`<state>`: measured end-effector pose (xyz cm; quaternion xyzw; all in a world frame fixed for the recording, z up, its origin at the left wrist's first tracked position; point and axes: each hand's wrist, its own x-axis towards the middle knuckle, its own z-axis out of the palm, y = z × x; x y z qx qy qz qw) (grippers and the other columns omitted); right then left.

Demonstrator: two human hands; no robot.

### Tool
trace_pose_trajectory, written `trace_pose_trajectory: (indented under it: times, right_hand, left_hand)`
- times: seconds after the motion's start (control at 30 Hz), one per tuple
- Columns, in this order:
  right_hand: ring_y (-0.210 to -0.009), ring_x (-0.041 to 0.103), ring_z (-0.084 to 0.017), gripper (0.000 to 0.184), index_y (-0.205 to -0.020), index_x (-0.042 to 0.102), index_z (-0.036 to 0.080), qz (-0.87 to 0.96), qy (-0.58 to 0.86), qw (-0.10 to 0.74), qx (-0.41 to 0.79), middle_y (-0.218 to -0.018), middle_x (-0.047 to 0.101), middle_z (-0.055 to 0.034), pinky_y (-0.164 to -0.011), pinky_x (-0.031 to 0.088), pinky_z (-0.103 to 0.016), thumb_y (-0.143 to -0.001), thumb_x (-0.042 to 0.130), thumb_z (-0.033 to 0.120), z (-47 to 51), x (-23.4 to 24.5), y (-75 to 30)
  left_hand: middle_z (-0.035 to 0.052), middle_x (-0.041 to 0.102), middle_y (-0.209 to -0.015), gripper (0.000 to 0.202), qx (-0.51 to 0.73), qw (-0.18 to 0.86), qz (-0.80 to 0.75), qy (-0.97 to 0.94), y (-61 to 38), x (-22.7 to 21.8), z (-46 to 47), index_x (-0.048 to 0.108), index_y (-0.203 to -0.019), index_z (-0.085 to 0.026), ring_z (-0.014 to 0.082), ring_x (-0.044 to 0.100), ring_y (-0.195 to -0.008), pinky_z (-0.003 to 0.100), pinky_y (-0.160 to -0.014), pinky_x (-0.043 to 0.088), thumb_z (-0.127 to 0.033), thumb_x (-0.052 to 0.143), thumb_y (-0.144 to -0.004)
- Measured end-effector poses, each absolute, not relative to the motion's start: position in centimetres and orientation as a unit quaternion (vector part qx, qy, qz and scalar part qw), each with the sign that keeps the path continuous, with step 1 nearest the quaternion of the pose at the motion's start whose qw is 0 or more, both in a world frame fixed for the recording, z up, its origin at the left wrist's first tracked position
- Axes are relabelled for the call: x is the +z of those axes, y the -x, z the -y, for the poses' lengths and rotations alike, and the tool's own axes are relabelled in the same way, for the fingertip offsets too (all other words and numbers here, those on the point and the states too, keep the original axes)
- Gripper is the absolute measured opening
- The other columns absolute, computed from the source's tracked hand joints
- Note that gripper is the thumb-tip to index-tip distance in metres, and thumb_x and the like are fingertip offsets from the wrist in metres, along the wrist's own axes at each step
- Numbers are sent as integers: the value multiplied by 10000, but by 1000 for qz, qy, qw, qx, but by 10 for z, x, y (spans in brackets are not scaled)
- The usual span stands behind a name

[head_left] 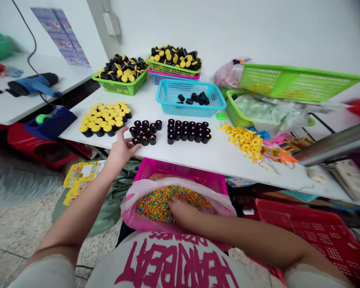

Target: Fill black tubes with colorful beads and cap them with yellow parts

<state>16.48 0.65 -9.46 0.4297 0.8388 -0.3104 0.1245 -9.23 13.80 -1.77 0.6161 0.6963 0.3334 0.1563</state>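
Note:
My left hand (123, 146) is at the left front corner of a cluster of small black cups (144, 133) with pink centres. Its thumb and a finger are on either side of the nearest black cup (136, 141), while the index finger sticks out beside the cluster. My right hand (180, 210) reaches into a plastic bag (132, 200) of small multicoloured beads (156, 204); its fingers are buried and hidden. On the table's left stands a group of yellow-topped black cups (103, 118). Further right are neat rows of black cups (188, 131) with pink centres.
A blue basket (190, 112) holds a few black cups. Green baskets (120, 89) behind are heaped with yellow-and-black pieces. Yellow rings (246, 140) lie at right, near a metal tube (333, 142). The bag rests in a pink basket (210, 182) below the table edge.

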Motion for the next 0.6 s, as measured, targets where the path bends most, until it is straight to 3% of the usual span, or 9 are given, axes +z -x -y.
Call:
trace_pose_trajectory:
  times: [0.1,0.2,0.37,0.5,0.6]
  right_hand:
    - [-949,668,-246,395,-1133,620,92,-842,-430,133,-297,-1157,621,-180,-793,524,-330,-799,441,-19,-10,-92,-154]
    - [-930,669,-234,375,-1109,627,100,-847,-418,131,-301,-1158,621,-157,-763,523,-304,-782,471,0,-12,-93,-151]
    - [-870,672,-223,356,-1075,635,103,-853,-406,116,-306,-1133,624,-149,-717,516,-293,-762,487,18,-13,-102,-153]
    - [-870,674,-256,383,-1088,635,90,-858,-401,104,-303,-1102,633,-174,-706,518,-327,-751,473,6,-10,-106,-154]
    - [-878,677,-257,391,-1089,641,81,-858,-401,91,-309,-1099,644,-187,-726,519,-328,-746,471,0,-9,-107,-156]
  left_hand:
    - [153,721,-1100,846,317,166,-691,-628,92,-13,-144,300,-1439,-164,238,720,-865,371,-857,549,-378,743,-752]
    - [173,660,-1232,763,313,97,-688,-648,90,-1,-141,330,-1446,-179,258,707,-886,420,-895,529,-415,687,-814]
    - [205,525,-1381,480,329,-90,-605,-719,42,12,-135,566,-1245,-139,353,476,-1273,513,-1069,363,-484,533,-913]
    - [230,427,-1462,504,274,-82,-646,-708,-14,1,-147,655,-1095,-122,444,397,-1288,611,-1012,329,-560,525,-884]
    - [241,423,-1466,468,241,-58,-650,-719,-33,-6,-160,663,-1053,-107,463,360,-1307,654,-1008,275,-522,523,-888]
